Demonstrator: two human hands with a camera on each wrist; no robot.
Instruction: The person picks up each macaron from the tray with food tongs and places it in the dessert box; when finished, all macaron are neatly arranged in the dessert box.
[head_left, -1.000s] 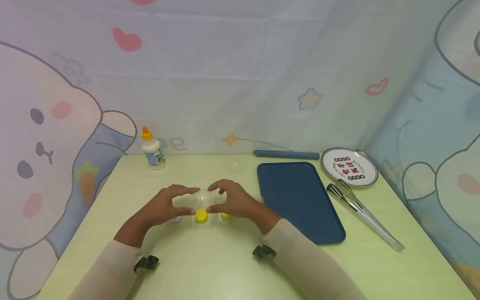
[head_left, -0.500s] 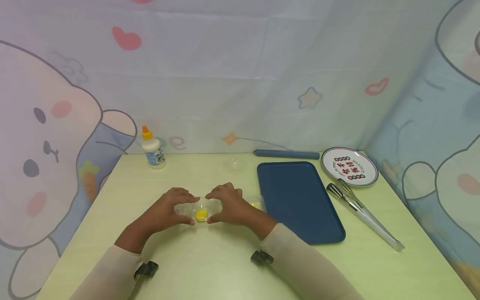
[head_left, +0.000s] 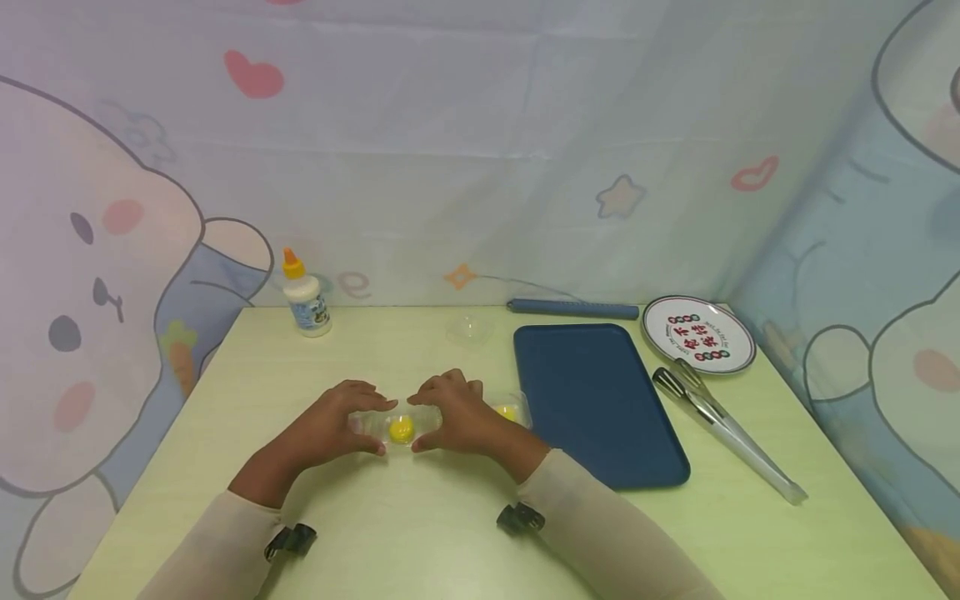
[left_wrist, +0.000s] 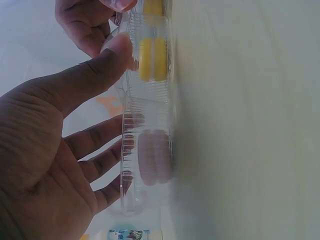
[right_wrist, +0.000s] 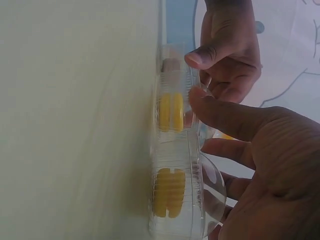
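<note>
My left hand point(head_left: 333, 421) and right hand point(head_left: 461, 417) face each other around a clear plastic macaron box. Their thumbs lie along its near side, with fingers curved to the far side. Between them a yellow macaron point(head_left: 401, 429) shows through the plastic. In the left wrist view, the left thumb presses at the clear lid's edge, and a pinkish macaron point(left_wrist: 154, 157) stands in the ridged box nearer that wrist. The right wrist view shows the right thumb at the same rim. Another yellow macaron point(right_wrist: 169, 192) stands below it beside a clear dome point(right_wrist: 214, 185).
Right of the hands lies a dark blue tray point(head_left: 600, 408), with metal tongs point(head_left: 727, 433) and a printed plate point(head_left: 699, 333) beyond. A glue bottle point(head_left: 306, 296), a clear dome lid point(head_left: 470, 329) and a blue bar point(head_left: 573, 309) stand or lie toward the back.
Both hands have lowered the clear domed lid onto the box over the middle yellow macaron. The right hand has shifted slightly, showing more of the box beside the tray.
</note>
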